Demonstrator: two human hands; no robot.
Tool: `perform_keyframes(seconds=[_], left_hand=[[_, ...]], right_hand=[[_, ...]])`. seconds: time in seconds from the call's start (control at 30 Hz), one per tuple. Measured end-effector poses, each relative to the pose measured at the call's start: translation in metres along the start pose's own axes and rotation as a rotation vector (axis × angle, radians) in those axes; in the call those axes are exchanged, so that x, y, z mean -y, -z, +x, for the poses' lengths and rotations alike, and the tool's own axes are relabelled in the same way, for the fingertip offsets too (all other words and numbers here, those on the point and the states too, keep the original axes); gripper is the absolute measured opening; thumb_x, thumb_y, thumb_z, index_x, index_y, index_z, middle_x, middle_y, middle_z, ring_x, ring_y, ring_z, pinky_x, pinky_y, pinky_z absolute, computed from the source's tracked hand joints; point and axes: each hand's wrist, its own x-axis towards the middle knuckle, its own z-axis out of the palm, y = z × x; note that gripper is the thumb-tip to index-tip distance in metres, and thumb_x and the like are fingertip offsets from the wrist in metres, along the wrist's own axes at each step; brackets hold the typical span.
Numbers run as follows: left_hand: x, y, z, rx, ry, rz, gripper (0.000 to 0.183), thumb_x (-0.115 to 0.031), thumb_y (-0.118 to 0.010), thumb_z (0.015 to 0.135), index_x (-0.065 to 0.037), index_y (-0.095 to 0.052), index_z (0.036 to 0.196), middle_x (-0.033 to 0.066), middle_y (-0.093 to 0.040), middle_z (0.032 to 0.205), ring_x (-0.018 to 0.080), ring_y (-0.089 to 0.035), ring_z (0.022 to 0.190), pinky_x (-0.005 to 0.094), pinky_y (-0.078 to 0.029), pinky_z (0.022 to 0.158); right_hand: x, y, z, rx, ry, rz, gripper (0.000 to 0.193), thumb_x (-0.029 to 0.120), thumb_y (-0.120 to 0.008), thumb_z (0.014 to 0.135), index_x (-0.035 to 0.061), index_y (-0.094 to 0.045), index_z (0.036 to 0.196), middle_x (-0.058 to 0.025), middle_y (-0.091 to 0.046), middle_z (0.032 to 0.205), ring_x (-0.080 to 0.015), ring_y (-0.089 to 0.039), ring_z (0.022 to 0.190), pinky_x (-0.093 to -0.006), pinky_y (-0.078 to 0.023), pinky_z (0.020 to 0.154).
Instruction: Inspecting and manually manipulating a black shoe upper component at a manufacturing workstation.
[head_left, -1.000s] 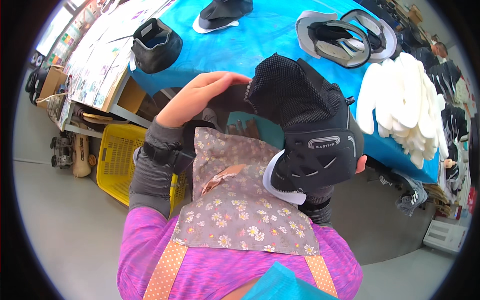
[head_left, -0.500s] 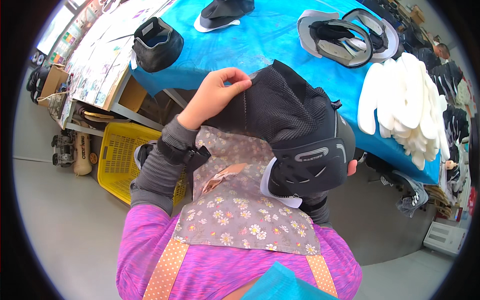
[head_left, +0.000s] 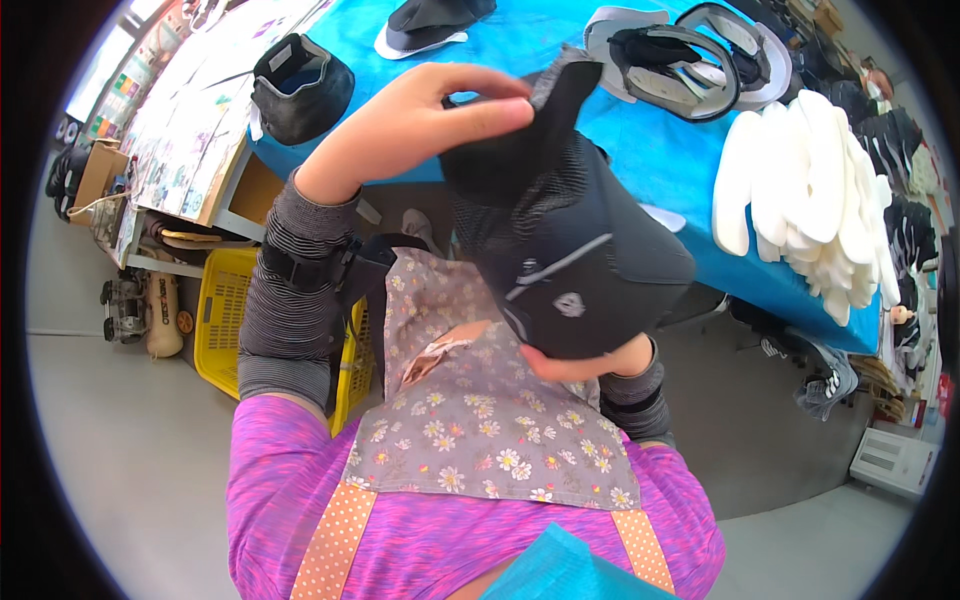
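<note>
A black shoe upper (head_left: 610, 240) is held up in front of the apron (head_left: 500, 430), at the near edge of the table. The left hand (head_left: 425, 118) pinches its cloth flap between thumb and fingers; the right hand (head_left: 590, 366) is closed around its lower end, some of its fingers hidden.

The table wears a blue cover (head_left: 540, 25). On it stand a black upper with a pale rim (head_left: 435, 22) and another black upper (head_left: 302, 90); toward the right lie more pale-rimmed uppers (head_left: 665, 72) and a heap of white foot-shaped pieces (head_left: 800, 190). A side table (head_left: 190, 135) is spread with printed sheets. The floor (head_left: 140, 440) is grey, with a white boxy unit (head_left: 890, 462) at right.

Below the side table is a yellow basket (head_left: 218, 325), partly behind the left arm; its contents cannot be told. A cardboard box (head_left: 98, 178) stands farther left.

Half a second ago the upper showed its wide strap; now it is turned, a smooth side with a small pale badge facing up, and the left hand is higher.
</note>
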Motion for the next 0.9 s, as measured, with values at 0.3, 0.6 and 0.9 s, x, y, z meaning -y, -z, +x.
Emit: perform_keyframes(seconds=[0.3,0.6,0.9], left_hand=[[0.028,-0.044,-0.011,0.075,0.204,0.076,0.047,-0.032,-0.076,0.084,0.001,-0.059,0.113,0.0014,-0.050,0.086,0.0103,-0.045,0.081,0.0243,-0.041,0.076],[0.044,-0.066,-0.041,0.127,0.037,-0.187,0.024,-0.012,-0.060,0.095,0.000,-0.052,0.115,0.0005,-0.049,0.106,0.0110,-0.045,0.101,0.0261,-0.039,0.093],[0.025,-0.058,-0.057,-0.343,0.092,-0.087,0.015,-0.013,-0.061,0.096,-0.002,-0.053,0.103,-0.0007,-0.054,0.090,0.0080,-0.049,0.084,0.0245,-0.043,0.078]], right_hand=[[-0.035,-0.051,-0.004,0.225,-0.114,0.281,0.078,0.043,-0.078,0.080,0.0024,-0.047,0.139,-0.0141,-0.048,0.142,-0.0291,-0.042,0.132,-0.0401,-0.032,0.111],[-0.067,-0.077,-0.014,-0.492,-0.170,1.941,0.096,0.078,-0.041,0.086,0.0071,-0.032,0.149,-0.0139,-0.041,0.149,-0.0279,-0.043,0.134,-0.0437,-0.037,0.111],[-0.020,-0.058,-0.005,-0.814,-0.255,1.812,0.095,0.072,-0.048,0.083,0.0021,-0.034,0.146,-0.0151,-0.044,0.146,-0.0317,-0.046,0.131,-0.0445,-0.039,0.109]])
